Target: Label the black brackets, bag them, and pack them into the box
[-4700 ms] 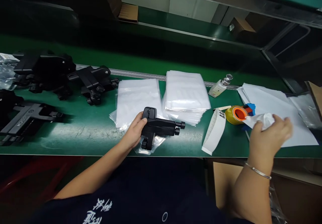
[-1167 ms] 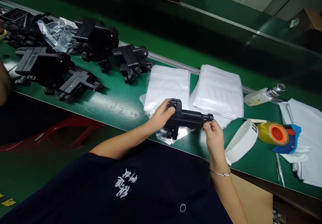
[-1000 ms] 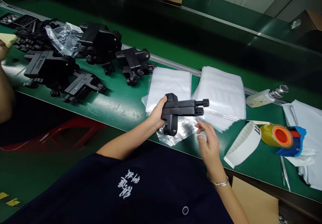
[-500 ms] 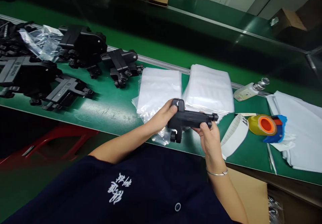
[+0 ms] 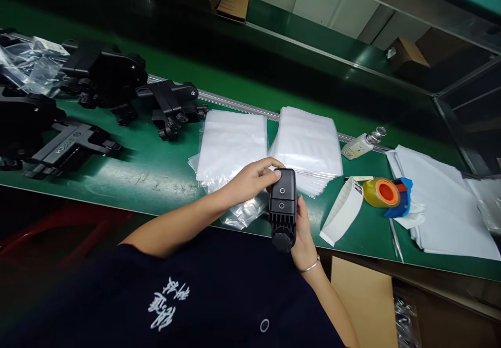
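Black mount (image 5: pixel 282 204) held over the near edge of the desk (image 5: pixel 148 183)
The left hand (image 5: pixel 256 180) clasps its far end, the right hand (image 5: pixel 303 236) its right side (both grips clamped on it); bags (image 5: pixel 233 147) lie beyond, tape (image 5: pixel 376 192) to the right.

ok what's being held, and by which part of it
The black clamp-like device: left hand at its upper end as seen, right hand along its right side.

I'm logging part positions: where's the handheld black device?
In the head view, the black device is slightly lower-right of centre, held by the left hand and right hand, below the thicker white stack.
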Demonstrator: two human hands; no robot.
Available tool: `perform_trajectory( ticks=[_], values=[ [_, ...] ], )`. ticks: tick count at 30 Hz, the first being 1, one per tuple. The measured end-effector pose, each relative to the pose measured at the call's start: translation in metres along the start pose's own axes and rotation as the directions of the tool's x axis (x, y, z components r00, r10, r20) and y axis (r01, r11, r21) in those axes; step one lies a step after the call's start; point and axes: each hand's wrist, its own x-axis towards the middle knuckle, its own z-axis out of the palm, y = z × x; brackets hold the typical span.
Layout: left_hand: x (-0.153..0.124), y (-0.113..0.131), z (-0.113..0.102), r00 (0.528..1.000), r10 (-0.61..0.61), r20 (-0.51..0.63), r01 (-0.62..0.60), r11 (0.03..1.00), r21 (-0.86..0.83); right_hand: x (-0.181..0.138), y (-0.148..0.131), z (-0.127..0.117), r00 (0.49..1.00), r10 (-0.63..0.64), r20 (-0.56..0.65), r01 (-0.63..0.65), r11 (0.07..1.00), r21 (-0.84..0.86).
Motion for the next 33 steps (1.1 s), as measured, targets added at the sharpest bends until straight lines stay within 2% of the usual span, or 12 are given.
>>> perform_trajectory(
  ticks=[3,5,8,10,12,14,17,20,22,27,31,33],
  values=[
    [-0.004,0.003,-0.005,0.999,0.029,0.030,-0.031,0.998,0.052,0.001,-0.002,-0.005,0.999,0.044,-0.023,-0.042,0.997,0.063],
    [-0.013,0.003,-0.012,0.988,0.079,0.135,-0.091,0.992,0.082,0.000,-0.005,-0.011,0.994,-0.078,-0.082,0.085,0.993,0.080],
    [-0.028,-0.001,-0.022,0.955,0.135,0.265,-0.188,0.965,0.185,-0.005,-0.013,-0.023,0.935,-0.331,-0.130,0.332,0.943,-0.014],
    [-0.037,-0.005,-0.028,0.950,0.160,0.270,-0.228,0.944,0.240,-0.008,-0.019,-0.032,0.884,-0.461,-0.081,0.450,0.885,-0.123],
    [-0.041,-0.010,-0.032,0.955,0.176,0.241,-0.230,0.948,0.220,-0.012,-0.025,-0.036,0.859,-0.512,-0.008,0.501,0.843,-0.198],
    [-0.043,-0.015,-0.033,0.970,0.140,0.198,-0.168,0.977,0.129,-0.014,-0.032,-0.037,0.874,-0.482,0.060,0.483,0.849,-0.213],
    [-0.042,-0.024,-0.031,0.987,0.014,0.162,0.018,0.980,-0.197,-0.016,-0.045,-0.034,0.923,-0.357,0.145,0.380,0.906,-0.188],
    [-0.040,-0.035,-0.025,0.970,-0.169,0.174,0.237,0.817,-0.525,-0.014,-0.053,-0.028,0.948,-0.296,0.118,0.316,0.922,-0.223],
    [-0.041,-0.044,-0.020,0.936,-0.297,0.191,0.348,0.686,-0.639,-0.010,-0.054,-0.024,0.959,-0.276,0.063,0.282,0.920,-0.273],
    [-0.044,-0.062,-0.020,0.885,-0.403,0.235,0.425,0.489,-0.762,-0.003,-0.048,-0.017,0.970,-0.244,0.012,0.234,0.916,-0.325],
    [-0.038,-0.071,-0.029,0.872,-0.386,0.300,0.462,0.447,-0.766,-0.006,-0.053,-0.005,0.954,-0.297,0.023,0.280,0.868,-0.409],
    [-0.029,-0.073,-0.032,0.853,-0.413,0.317,0.494,0.447,-0.746,-0.010,-0.059,0.008,0.932,-0.355,0.076,0.339,0.776,-0.532]
  ],
)
